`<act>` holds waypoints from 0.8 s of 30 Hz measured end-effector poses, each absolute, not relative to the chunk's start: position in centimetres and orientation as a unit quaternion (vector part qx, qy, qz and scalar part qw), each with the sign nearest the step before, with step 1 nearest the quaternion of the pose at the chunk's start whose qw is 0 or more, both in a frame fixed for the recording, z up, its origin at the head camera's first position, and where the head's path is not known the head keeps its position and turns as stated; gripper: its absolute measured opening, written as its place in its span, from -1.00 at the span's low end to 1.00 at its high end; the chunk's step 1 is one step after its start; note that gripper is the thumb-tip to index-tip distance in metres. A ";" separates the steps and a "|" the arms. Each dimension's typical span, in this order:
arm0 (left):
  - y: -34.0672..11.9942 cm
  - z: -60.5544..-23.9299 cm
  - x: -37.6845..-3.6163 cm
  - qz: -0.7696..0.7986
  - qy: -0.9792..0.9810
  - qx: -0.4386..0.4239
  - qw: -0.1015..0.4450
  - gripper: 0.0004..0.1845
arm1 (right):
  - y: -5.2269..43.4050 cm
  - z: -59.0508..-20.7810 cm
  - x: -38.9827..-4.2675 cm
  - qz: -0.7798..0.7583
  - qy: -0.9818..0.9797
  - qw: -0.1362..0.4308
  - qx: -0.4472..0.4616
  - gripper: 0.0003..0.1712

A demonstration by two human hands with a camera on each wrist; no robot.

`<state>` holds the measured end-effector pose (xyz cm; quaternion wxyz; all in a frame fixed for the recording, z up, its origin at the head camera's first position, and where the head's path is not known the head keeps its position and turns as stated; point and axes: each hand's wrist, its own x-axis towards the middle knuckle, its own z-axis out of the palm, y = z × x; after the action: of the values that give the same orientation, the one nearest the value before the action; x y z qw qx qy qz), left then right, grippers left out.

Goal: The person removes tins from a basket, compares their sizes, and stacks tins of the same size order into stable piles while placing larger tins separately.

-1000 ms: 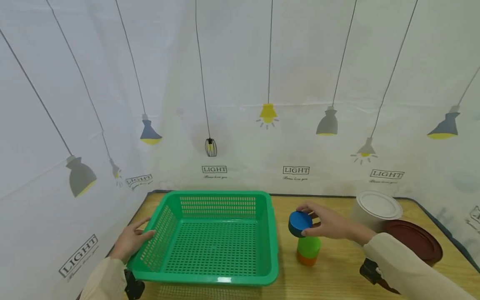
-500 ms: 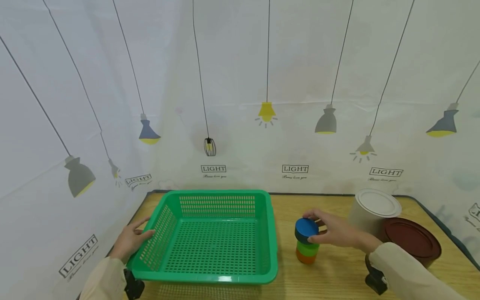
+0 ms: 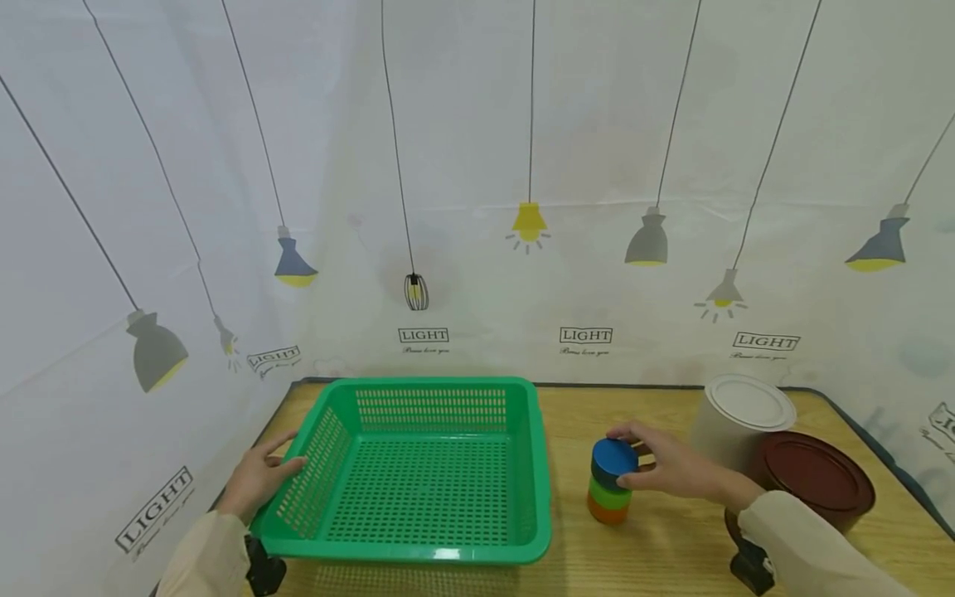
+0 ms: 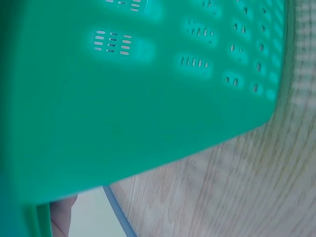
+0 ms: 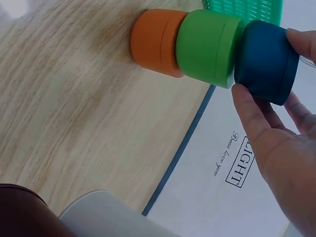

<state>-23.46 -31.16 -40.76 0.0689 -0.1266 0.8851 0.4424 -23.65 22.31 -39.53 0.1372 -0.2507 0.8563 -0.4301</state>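
Gripping the blue cup (image 3: 614,461), the right hand (image 3: 671,468) curls fingers and thumb round it atop the green cup (image 3: 609,494) and orange cup (image 3: 606,512), stacked on the worktop (image 3: 671,547). At nine o'clock of the stack sits the green basket (image 3: 418,473), its left wall touched by the left hand (image 3: 257,479), fingers relaxed. At three o'clock stand a white tin (image 3: 734,419) and brown tin (image 3: 813,477).

Over on the right of the frame a white canister (image 3: 739,419) with a lid is sitting upright on the wooden bench (image 3: 671,547), and a dark red lidded tub (image 3: 816,477) is sitting just beside it, nearer the camera. A white curtain (image 3: 477,166) printed with hanging lamps is hanging behind everything.
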 end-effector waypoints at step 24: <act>-32.3 -39.9 -23.9 0.404 0.911 -0.063 0.061 -0.26 | 21.9 -38.4 -23.1 -0.421 0.853 0.135 -0.279 -0.24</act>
<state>-23.88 -32.32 -39.88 0.0614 -0.0629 0.9105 0.4040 -23.07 21.91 -38.39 0.1348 -0.2786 0.8526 -0.4210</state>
